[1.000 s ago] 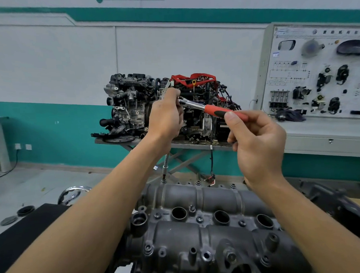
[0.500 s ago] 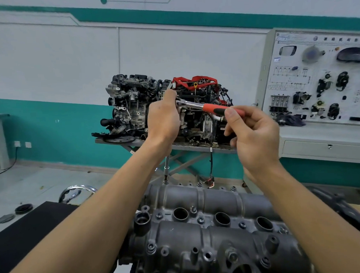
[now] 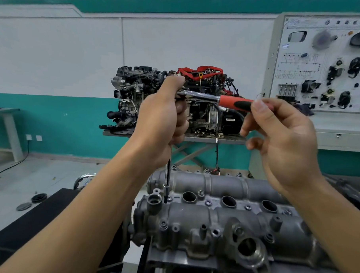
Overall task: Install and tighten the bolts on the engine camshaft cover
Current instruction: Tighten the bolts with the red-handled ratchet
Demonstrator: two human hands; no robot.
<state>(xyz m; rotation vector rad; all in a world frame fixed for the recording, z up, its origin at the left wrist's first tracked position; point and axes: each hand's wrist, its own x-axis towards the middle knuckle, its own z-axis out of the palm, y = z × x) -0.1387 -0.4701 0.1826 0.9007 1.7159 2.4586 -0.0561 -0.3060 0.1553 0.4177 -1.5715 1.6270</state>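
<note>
The grey camshaft cover point(image 3: 230, 218) lies low in the head view, with several bolts point(image 3: 208, 202) along its middle row and rear edge. A ratchet wrench point(image 3: 227, 102) with a red and black handle stands over it on a long extension bar point(image 3: 167, 178). The bar's tip sits at a bolt point(image 3: 169, 198) near the cover's left end. My left hand point(image 3: 164, 120) grips the ratchet head and the top of the bar. My right hand point(image 3: 282, 136) pinches the end of the handle with thumb and fingertips.
A complete engine point(image 3: 173, 103) with red hoses sits on a stand table point(image 3: 195, 138) behind. A training board point(image 3: 324, 68) with car parts hangs at the right. A black mat point(image 3: 30, 225) lies left of the cover, and round parts point(image 3: 39, 197) lie on the floor.
The extension bar's tip has shifted from the cover's rear left edge to a bolt in the middle row at the left end. The view has tilted down and closer.
</note>
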